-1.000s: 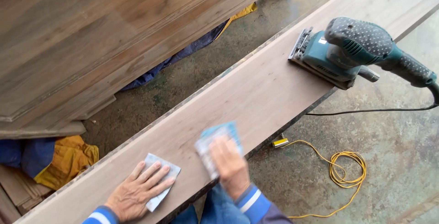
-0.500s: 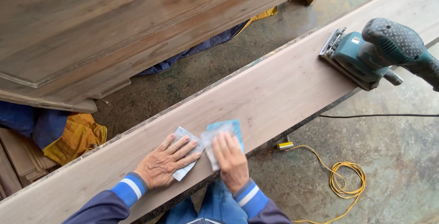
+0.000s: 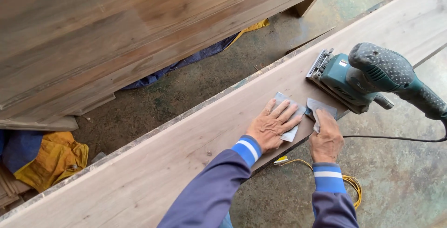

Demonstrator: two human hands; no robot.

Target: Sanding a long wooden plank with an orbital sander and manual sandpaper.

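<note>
On a long pale wooden plank (image 3: 186, 139) running from 7 o'clock to 1 o'clock: left hand (image 3: 272, 125) laid flat, fingers spread, pressing a grey sheet of sandpaper (image 3: 288, 116) onto the wood. Just beside it at 3 o'clock, right hand (image 3: 326, 137) curled at the plank's near edge, grip pinching a second sandpaper sheet (image 3: 321, 108) against the wood. Teal power sander (image 3: 363, 79) resting on the plank, touching or nearly touching that sheet, black cord (image 3: 396, 138) trailing off the edge. Yellow cable (image 3: 349, 186) coiled on the concrete floor (image 3: 405, 181) below. Large brown wooden panel (image 3: 116, 32) at 11 o'clock, yellow and blue cloth (image 3: 42, 156) at 9 o'clock. Risks, as a judgement: knuckles bumping the sander so close by, or the sander sliding off the edge if nudged; cables underfoot could snag.
</note>
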